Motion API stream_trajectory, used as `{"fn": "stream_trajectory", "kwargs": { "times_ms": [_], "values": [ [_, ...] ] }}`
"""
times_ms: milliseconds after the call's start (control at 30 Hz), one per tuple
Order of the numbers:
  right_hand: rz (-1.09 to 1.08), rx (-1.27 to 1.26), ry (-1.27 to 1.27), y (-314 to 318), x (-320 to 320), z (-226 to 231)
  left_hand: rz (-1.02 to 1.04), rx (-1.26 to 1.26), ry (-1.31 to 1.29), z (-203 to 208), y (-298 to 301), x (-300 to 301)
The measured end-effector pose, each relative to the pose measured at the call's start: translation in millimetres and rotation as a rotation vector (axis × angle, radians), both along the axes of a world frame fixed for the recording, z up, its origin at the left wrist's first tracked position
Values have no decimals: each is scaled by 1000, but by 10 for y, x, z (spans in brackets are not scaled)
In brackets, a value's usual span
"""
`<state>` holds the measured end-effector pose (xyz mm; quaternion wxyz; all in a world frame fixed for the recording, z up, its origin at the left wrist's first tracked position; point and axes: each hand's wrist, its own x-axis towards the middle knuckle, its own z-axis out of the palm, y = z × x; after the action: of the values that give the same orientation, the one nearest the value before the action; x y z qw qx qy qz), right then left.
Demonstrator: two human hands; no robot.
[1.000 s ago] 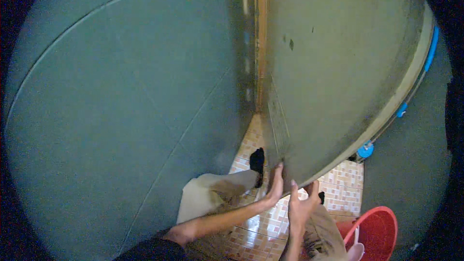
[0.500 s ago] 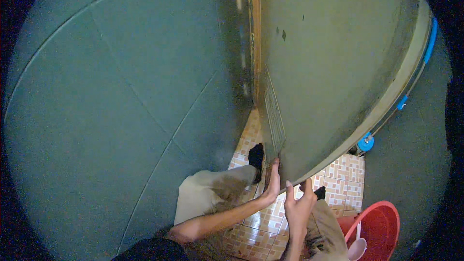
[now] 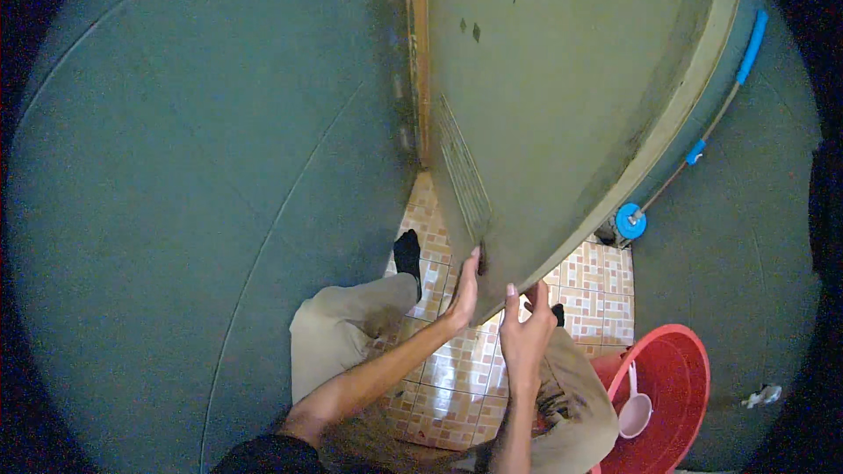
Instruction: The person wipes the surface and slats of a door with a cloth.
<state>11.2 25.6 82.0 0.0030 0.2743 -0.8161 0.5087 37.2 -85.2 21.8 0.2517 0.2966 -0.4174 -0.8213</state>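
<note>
A greenish-grey door (image 3: 562,96) with a slatted vent (image 3: 465,167) stands swung out before me, its pale edge curving down to my hands. My left hand (image 3: 465,294) is closed round the door's near part, with a fingertip on the face next to a small dark hole and the other fingers hidden behind. Just to the right, my right hand (image 3: 525,338) pinches the edge, thumb and fingers raised along it. Whether anything small is between those fingers cannot be made out.
A red bucket (image 3: 698,377) holding a pale pink dipper (image 3: 635,415) stands right of my knee. Behind the door leans a blue-capped round piece (image 3: 630,221) on a long rod. Green walls (image 3: 158,237) flank the tiled floor (image 3: 452,386). My socked foot (image 3: 407,262) sits near the doorway.
My view has shifted, so the door, bucket and hands appear further left and higher. Both hands stay at the door's edge, with little change in their grip.
</note>
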Motion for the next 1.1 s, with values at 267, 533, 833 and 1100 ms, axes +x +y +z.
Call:
{"fn": "stream_trajectory", "kwargs": {
  "times_ms": [267, 533, 833, 1100],
  "values": [
    [-36, 63, -29, 37, -23, 142, 178, -596, -62, 3, 91, -25],
    [87, 2, -53, 41, -74, 232, 370, -666, -108, -76, 87, -149],
    [106, 15, -78, 31, -91, 370, 403, -582, -248, 209, 126, -172],
    [91, 9, -54, 34, -52, 346, 416, -851, -171, 212, 83, -116]
  ]
}}
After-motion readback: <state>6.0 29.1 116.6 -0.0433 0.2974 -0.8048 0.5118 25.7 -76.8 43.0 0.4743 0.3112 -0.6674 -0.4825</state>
